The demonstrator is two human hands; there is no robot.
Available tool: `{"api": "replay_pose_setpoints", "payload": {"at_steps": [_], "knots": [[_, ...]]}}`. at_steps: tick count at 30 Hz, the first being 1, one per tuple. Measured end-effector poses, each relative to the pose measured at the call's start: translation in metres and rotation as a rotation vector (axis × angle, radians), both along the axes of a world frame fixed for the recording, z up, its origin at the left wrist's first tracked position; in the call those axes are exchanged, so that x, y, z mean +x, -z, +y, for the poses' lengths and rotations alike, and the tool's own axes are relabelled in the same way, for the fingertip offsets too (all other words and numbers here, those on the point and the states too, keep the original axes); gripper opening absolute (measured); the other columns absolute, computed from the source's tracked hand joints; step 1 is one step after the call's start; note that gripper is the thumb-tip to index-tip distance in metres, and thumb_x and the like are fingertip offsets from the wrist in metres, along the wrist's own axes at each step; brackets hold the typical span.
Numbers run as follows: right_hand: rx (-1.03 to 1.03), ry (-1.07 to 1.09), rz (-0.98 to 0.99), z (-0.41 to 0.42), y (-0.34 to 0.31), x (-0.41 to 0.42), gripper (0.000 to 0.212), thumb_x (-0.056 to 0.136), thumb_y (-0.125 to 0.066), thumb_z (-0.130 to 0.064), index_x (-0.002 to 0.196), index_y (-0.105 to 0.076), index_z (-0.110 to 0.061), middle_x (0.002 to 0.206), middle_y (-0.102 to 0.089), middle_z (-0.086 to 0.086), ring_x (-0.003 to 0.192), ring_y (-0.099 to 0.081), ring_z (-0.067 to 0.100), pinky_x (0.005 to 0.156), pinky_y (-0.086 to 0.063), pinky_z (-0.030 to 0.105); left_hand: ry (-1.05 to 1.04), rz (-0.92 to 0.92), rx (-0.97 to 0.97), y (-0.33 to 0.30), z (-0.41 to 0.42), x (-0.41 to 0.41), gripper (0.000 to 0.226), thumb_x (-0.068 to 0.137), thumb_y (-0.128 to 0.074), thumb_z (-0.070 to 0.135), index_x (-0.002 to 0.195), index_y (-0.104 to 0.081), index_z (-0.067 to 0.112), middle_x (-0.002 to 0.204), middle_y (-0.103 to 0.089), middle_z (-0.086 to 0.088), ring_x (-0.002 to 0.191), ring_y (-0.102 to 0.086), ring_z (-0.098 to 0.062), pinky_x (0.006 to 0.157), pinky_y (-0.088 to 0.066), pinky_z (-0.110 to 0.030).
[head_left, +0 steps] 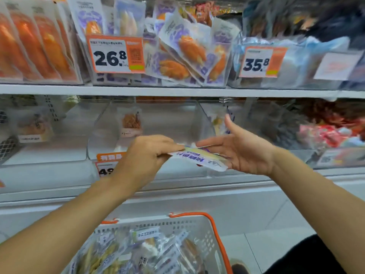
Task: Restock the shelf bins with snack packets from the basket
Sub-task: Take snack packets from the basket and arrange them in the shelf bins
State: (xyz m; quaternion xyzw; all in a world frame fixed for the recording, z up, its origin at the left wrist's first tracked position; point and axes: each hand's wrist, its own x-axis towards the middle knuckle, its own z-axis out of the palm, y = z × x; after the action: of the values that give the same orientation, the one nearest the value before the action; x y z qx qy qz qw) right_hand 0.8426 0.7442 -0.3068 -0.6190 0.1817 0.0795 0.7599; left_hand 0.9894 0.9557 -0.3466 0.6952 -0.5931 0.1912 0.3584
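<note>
My left hand point(147, 153) pinches one end of a white and purple snack packet point(199, 158), held flat in front of the lower shelf. My right hand point(240, 148) is spread with straight fingers, and its fingertips touch the packet's far edge from the right. Behind them a clear shelf bin point(98, 139) holds a single brown snack packet point(131, 122). The white basket point(205, 232) with orange handles stands below, filled with several snack packets point(138, 252).
The upper shelf point(177, 90) carries clear bins packed with orange and purple packets, with price tags 26.8 point(115, 55) and 35.8 point(260, 62). Red packets fill a bin at the lower right point(324, 135). A shoe shows on the floor beside the basket.
</note>
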Motion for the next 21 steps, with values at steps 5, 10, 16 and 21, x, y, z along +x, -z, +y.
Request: {"api": "replay_pose_setpoints", "payload": {"at_steps": [5, 10, 16, 21], "knots": [[-0.122, 0.049, 0.023, -0.047, -0.012, -0.026, 0.022, 0.09, -0.057, -0.021, 0.101, -0.066, -0.004, 0.08, -0.072, 0.005, 0.062, -0.066, 0.011, 0.053, -0.056, 0.024, 0.081, 0.063, -0.076, -0.029, -0.091, -0.015, 0.046, 0.076, -0.066, -0.006, 0.119, -0.071, 0.01, 0.122, -0.068, -0.009, 0.104, -0.064, -0.018, 0.09, -0.048, -0.021], [-0.016, 0.501, 0.031, -0.131, -0.008, -0.045, 0.013, 0.093, -0.063, -0.02, 0.095, -0.068, -0.008, 0.072, -0.069, 0.0, 0.047, -0.058, 0.005, 0.044, -0.051, 0.015, -0.221, 0.449, -0.01, -0.03, -0.138, -0.013, 0.035, 0.086, -0.074, 0.015, 0.119, -0.065, 0.02, 0.114, -0.065, 0.004, 0.088, -0.063, -0.012, 0.084, -0.051, -0.027], [-0.406, 0.598, -0.053, -0.184, 0.037, -0.011, 0.01, 0.091, -0.067, -0.004, 0.088, -0.064, -0.013, 0.079, -0.065, 0.007, 0.062, -0.063, 0.012, 0.066, -0.051, 0.026, -0.305, 0.628, -0.031, 0.0, -0.126, 0.02, 0.012, 0.088, -0.071, 0.014, 0.095, -0.068, 0.023, 0.093, -0.069, 0.006, 0.078, -0.062, -0.002, 0.086, -0.053, -0.03], [-0.671, 0.437, -0.036, -0.181, 0.059, 0.035, 0.016, 0.082, -0.079, -0.008, 0.083, -0.064, -0.012, 0.079, -0.066, 0.006, 0.072, -0.06, 0.019, 0.068, -0.046, 0.028, -0.251, 0.63, 0.024, 0.011, -0.116, 0.026, 0.018, 0.088, -0.071, 0.015, 0.089, -0.067, 0.032, 0.089, -0.069, 0.012, 0.076, -0.067, -0.009, 0.075, -0.057, -0.035]]}}
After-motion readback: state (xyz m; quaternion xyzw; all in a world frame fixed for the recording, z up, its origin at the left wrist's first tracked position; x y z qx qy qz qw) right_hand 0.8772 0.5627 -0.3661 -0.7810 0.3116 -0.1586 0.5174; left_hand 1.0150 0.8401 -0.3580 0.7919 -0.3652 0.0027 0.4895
